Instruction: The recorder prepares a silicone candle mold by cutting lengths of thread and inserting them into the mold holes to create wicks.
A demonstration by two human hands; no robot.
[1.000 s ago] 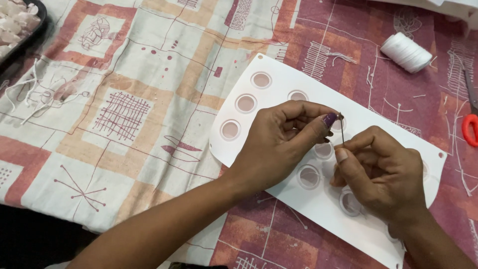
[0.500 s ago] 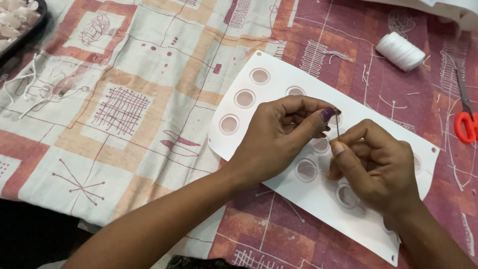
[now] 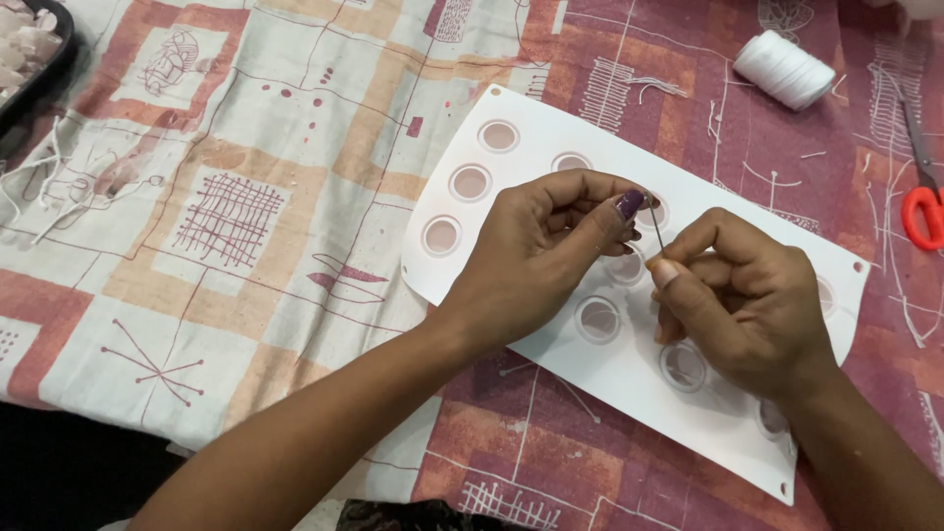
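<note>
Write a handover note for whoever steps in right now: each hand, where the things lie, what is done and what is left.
Left hand: thumb and forefinger pinch the top of a thin needle.
Right hand: fingertips pinch the needle's lower end.
Both hands hover over the white mould tray with round wells, on the patterned cloth.
White thread spool and red-handled scissors lie at the far right.
Done: needle in hand. Left: whether thread is through it cannot be told.

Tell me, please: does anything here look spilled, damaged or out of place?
Nothing looks damaged. Only loose thread scraps lie scattered on the cloth near the spool. The mould lies flat, and both hands pinch a thin needle.
</note>
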